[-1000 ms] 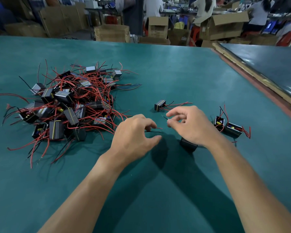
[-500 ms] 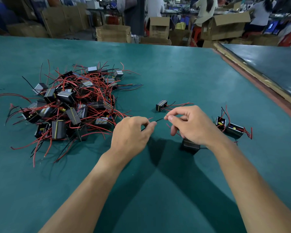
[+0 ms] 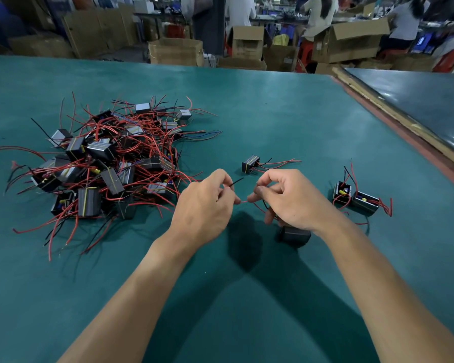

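Two hands (image 3: 202,205) (image 3: 296,200) drew closer, pinching seemingly two wires (image 3: 243,202).

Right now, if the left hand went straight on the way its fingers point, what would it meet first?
Probably the right hand: the left hand points rightward at its fingertips across a small gap, spanned by a red wire both pinch. Depth is unclear.

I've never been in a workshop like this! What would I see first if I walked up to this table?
First, the big tangled heap of small black boxes with red and black wires, on the left of the teal green table. Then, in the middle, the left hand and right hand, whose fingers pinch thin red and black wires between them.
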The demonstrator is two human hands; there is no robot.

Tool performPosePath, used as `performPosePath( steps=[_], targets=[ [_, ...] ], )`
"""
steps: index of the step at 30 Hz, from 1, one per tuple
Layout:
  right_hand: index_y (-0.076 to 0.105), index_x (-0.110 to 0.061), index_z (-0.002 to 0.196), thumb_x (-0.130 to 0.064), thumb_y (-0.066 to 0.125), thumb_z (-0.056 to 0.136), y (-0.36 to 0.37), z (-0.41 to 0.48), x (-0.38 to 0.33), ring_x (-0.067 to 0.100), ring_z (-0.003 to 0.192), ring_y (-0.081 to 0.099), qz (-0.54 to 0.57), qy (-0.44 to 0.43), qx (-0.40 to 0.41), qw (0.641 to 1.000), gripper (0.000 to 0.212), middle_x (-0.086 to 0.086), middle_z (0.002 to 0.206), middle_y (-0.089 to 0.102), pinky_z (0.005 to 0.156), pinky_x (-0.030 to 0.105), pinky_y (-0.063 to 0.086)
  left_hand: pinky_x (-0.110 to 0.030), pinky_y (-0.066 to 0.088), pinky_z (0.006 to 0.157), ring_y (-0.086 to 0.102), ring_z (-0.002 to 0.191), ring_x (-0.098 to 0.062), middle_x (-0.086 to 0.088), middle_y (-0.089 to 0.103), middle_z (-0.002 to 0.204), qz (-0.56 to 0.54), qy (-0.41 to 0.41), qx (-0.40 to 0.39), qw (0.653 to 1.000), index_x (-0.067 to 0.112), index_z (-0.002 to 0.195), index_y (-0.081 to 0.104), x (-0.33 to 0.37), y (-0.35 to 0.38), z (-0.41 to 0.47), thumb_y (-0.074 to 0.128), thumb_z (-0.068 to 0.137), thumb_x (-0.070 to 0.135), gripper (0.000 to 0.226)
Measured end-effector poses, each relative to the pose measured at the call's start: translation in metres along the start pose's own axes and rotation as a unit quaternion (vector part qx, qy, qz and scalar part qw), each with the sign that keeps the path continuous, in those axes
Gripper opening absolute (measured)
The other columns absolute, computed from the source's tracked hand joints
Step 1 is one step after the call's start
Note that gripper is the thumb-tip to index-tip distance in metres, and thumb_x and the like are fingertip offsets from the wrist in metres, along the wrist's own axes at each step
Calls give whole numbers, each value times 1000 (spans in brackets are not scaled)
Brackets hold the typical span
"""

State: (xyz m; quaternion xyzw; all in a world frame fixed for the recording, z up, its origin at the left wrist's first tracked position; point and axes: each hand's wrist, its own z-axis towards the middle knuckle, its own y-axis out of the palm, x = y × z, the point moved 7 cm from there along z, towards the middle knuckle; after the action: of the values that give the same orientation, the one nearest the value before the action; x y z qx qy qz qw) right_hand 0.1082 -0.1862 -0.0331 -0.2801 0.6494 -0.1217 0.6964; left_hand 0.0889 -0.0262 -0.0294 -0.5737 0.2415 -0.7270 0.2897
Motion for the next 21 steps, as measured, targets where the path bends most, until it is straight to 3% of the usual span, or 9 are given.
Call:
performPosePath(
  steps=[3, 6, 8, 10, 15, 17, 21],
  targets=[
    [58, -20, 77, -16, 54, 96, -1, 0, -3, 19, 49, 68, -2, -15, 14, 1000, 20, -1, 88, 77, 41, 23, 45, -30, 32, 56, 44, 46, -4, 18, 74, 81, -18, 8, -6, 1000, 28, 73, 43, 4, -1, -2, 43, 91, 20, 20],
    [62, -20, 76, -15, 58, 93, -6, -1, -9, 16, 43, 63, -5, -50, 40, 998, 18, -11, 85, 77, 45, 18, 45, -33, 34, 53, 43, 50, -15, 2, 70, 72, -28, 51, -1, 998, 18, 75, 52, 11, -1, -4, 47, 97, 30, 26],
    [65, -21, 75, -16, 62, 92, -7, 0, -10, 14, 43, 62, 5, -54, 46, 997, 18, -12, 81, 76, 47, 18, 45, -26, 31, 48, 38, 46, -15, -4, 64, 65, -48, 81, 3, 996, 14, 77, 58, 15, 0, -5, 51, 98, 29, 26],
    [67, -22, 75, -14, 64, 92, -8, 0, -9, 14, 45, 63, 21, -48, 48, 997, 19, -9, 77, 75, 46, 21, 45, -20, 32, 47, 39, 44, -9, 1, 65, 64, -93, 81, -2, 992, 18, 86, 61, 14, 2, -4, 53, 98, 20, 14],
    [67, -18, 84, -7, 61, 94, -5, -1, -10, 13, 47, 61, 80, -40, 37, 995, 16, 0, 71, 75, 45, 22, 47, -45, 54, 57, 58, 60, -32, 9, 69, 66, -157, 56, -22, 986, 36, 98, 60, 9, 6, -3, 49, 97, 13, 26],
    [67, -16, 84, -8, 60, 95, -5, -2, -11, 14, 49, 62, 88, -40, 34, 995, 15, 1, 72, 75, 45, 21, 48, -44, 55, 58, 59, 57, -23, 10, 70, 68, -166, 51, -23, 985, 36, 97, 61, 8, 7, -3, 49, 96, 13, 26],
    [67, -14, 84, -6, 60, 94, -6, -2, -12, 15, 50, 63, 94, -41, 34, 994, 15, 3, 71, 75, 47, 23, 49, -25, 49, 53, 56, 50, -9, 11, 70, 68, -175, 42, -30, 983, 38, 99, 60, 6, 8, -2, 47, 95, 12, 29]
  ],
)
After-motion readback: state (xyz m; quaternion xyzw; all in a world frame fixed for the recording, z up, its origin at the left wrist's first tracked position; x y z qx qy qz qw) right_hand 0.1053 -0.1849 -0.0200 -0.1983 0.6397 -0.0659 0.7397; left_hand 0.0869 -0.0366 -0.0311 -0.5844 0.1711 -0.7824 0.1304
